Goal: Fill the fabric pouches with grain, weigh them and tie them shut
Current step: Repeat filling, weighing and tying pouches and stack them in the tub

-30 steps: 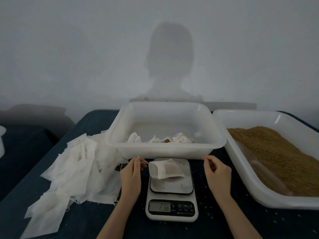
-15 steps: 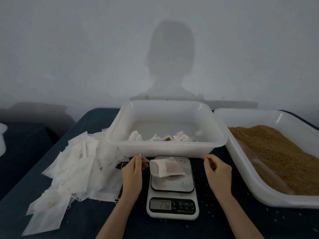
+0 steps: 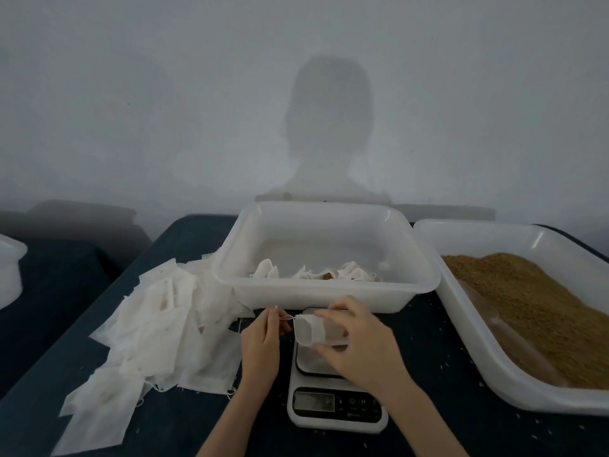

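A small white fabric pouch (image 3: 313, 331) with brown grain inside hangs just above the platform of a white kitchen scale (image 3: 333, 400). My right hand (image 3: 356, 341) grips the pouch from above, thumb under it and fingers over its top. My left hand (image 3: 263, 338) pinches the pouch's thin drawstring (image 3: 286, 318) just left of the pouch mouth. Behind the scale a white plastic tub (image 3: 326, 291) holds several filled pouches (image 3: 316, 274). A big white tray (image 3: 468, 328) on the right holds brown grain (image 3: 534, 308).
A loose heap of empty white pouches (image 3: 158, 338) covers the dark blue table (image 3: 184, 420) to the left of my hands. Scattered grains lie on the table around the scale. Another white container (image 3: 8, 268) sits at the far left edge. A grey wall rises behind.
My right hand has come in from the right of the scale and taken hold of the pouch. The pouch has lifted slightly off the scale platform. My left hand still pinches the string.
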Tool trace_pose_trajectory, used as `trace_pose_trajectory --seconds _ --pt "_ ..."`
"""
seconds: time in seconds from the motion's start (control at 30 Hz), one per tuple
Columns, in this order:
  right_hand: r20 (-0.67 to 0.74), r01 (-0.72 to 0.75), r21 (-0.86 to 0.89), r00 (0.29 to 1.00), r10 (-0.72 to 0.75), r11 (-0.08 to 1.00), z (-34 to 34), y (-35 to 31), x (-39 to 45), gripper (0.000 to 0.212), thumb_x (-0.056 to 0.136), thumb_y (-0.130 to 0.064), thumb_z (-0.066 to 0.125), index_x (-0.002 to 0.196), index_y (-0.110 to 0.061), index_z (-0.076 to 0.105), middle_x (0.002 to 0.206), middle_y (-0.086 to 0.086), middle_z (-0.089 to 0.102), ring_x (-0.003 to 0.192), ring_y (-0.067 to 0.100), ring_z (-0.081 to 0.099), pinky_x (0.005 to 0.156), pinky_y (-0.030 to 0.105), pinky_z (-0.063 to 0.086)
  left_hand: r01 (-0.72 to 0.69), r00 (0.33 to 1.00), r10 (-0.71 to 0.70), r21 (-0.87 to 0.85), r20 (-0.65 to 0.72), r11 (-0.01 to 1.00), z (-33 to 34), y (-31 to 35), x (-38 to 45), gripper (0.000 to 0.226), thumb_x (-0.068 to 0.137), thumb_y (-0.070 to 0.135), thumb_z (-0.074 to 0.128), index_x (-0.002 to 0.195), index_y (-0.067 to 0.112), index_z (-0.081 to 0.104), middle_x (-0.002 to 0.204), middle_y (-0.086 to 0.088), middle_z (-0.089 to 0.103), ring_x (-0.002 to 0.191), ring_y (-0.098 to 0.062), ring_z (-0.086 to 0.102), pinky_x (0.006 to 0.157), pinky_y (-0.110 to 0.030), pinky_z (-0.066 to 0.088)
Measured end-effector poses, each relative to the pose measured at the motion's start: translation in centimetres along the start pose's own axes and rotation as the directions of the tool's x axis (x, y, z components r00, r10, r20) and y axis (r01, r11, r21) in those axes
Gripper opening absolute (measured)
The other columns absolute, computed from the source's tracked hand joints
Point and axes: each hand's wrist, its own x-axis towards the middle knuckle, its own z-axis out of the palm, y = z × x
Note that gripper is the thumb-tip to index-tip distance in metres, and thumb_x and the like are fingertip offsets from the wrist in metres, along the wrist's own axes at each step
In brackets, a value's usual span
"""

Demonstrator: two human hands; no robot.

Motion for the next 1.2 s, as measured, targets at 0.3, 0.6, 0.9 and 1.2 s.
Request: trace_pose_trajectory --seconds 0.3,0.6,0.9,1.2 --pt "0.000 -0.078 -0.218 0.997 0.080 0.973 1.4 -1.2 1.1 0.026 0.098 -0.037 0.045 0.119 -0.034 0.060 0.110 -0.016 0.058 0.093 0.003 0.056 0.068 0.013 0.036 -0.005 1.000 0.005 -0.041 0.002 0.999 0.0 -0.6 -0.1 0.038 0.099 0.015 0.043 0.068 0.014 0.063 0.064 0.002 0.064 0.058 -0.007 0.056 0.056 -0.014 0.043" --pt "0.167 -0.076 0.098 0.984 0.059 0.992 -4.6 -0.3 7.5 0.014 0.091 -0.024 0.063 0.100 -0.029 0.073 0.079 -0.029 0.058 0.068 -0.010 0.053 0.065 0.004 0.038 0.011 1.000 -0.009 -0.084 0.022 0.996 0.3 -0.9 0.1 0.036 0.099 0.011 0.042 0.072 0.020 0.065 0.064 0.000 0.064 0.060 -0.010 0.057 0.059 -0.023 0.046" --pt "-0.125 -0.092 0.201 0.985 0.119 0.975 -3.1 1.0 15.9 0.015 0.087 -0.007 0.063 0.086 -0.019 0.074 0.082 -0.009 0.068 0.073 0.005 0.060 0.078 0.012 0.047 0.025 0.999 -0.022 -0.085 0.037 0.996 0.0 -0.6 -0.1 0.036 0.099 0.011 0.042 0.072 0.020 0.064 0.064 -0.001 0.063 0.060 -0.008 0.056 0.058 -0.020 0.045" --pt "0.449 -0.222 -0.061 0.865 0.225 0.973 1.4 3.9 15.9 0.019 0.091 -0.010 0.062 0.105 -0.012 0.074 0.106 0.004 0.073 0.093 0.016 0.066 0.087 0.029 0.052 0.035 0.998 -0.031 -0.075 0.051 0.997 -0.1 -0.3 -0.3 0.036 0.099 0.013 0.041 0.071 0.020 0.063 0.065 -0.001 0.063 0.061 -0.009 0.057 0.060 -0.023 0.045"
